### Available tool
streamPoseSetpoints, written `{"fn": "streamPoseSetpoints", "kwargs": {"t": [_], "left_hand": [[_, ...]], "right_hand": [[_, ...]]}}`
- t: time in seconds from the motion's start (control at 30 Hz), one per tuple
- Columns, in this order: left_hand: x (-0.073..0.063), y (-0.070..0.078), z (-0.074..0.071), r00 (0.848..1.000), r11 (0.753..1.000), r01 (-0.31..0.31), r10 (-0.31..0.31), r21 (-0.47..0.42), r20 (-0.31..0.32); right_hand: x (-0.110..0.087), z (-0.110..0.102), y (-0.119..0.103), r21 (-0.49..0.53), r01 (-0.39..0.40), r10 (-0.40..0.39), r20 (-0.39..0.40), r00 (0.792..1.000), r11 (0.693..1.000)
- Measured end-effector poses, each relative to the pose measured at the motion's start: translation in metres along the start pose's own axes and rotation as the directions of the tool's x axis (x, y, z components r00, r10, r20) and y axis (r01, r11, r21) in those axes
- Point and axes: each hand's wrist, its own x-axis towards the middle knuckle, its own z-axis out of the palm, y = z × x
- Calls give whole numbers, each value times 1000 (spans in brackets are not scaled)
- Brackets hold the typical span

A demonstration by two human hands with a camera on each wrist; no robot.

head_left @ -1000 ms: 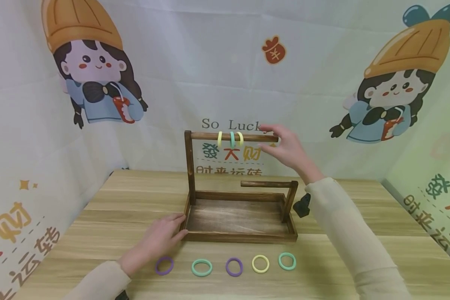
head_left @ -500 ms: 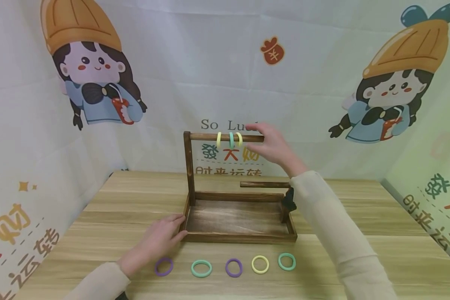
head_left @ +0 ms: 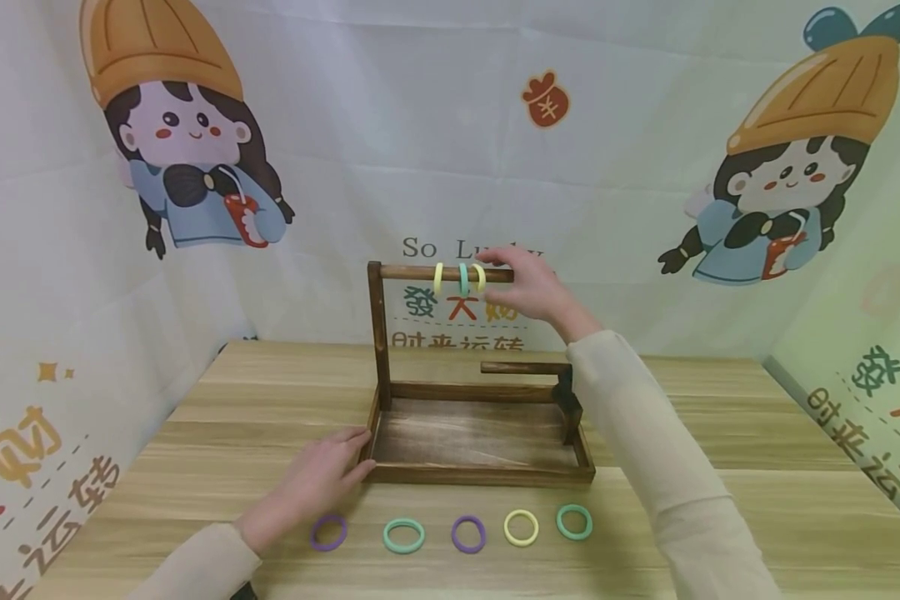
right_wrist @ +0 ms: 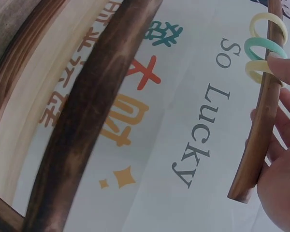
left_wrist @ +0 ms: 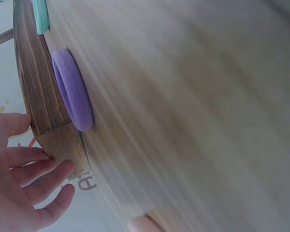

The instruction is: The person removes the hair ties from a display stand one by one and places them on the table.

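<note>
My right hand (head_left: 528,282) reaches along the upper bar (right_wrist: 266,137) of a dark wooden rack, thumb in front and fingers behind, spread around it. Its thumb tip (right_wrist: 282,70) is right at the nearest yellow hair tie (right_wrist: 256,72). Beyond that tie, a teal hair tie (head_left: 463,280) and another yellow hair tie (head_left: 438,279) hang on the bar. My left hand (head_left: 322,467) rests against the left front corner of the rack's tray base (head_left: 480,475), fingers relaxed on its edge. A purple hair tie (left_wrist: 72,89) lies near it on the table.
On the table before the rack lie another purple hair tie (head_left: 468,534), a yellow hair tie (head_left: 521,544) and teal hair ties (head_left: 403,550). A shorter lower bar (head_left: 525,367) juts left from the rack's right post. A printed cloth backdrop (head_left: 390,125) surrounds the table.
My right hand has moved left along the upper bar, from its free end to the nearest yellow hair tie. The left hand and the hair ties on the table stay put.
</note>
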Motion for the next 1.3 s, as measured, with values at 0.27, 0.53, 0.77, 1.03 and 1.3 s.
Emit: {"fn": "streamPoseSetpoints", "kwargs": {"t": [0.27,0.53,0.77,1.03,1.3], "left_hand": [[1,1,-1,1000,1000,14,-14,-5,14],[2,2,-2,1000,1000,17,-17,-12,17],[3,2,-1,1000,1000,13,-13,2,11],[3,3,-1,1000,1000,14,-14,3,9],[3,2,0,1000,1000,18,-18,3,3]], "right_hand": [[5,1,-2,13,-23,22,49,999,1000],[6,3,-3,-76,13,-9,51,999,997],[7,5,0,-133,36,-32,33,999,990],[5,6,1,-166,40,-40,6,999,985],[1,4,9,-100,25,-31,-58,998,995]]}}
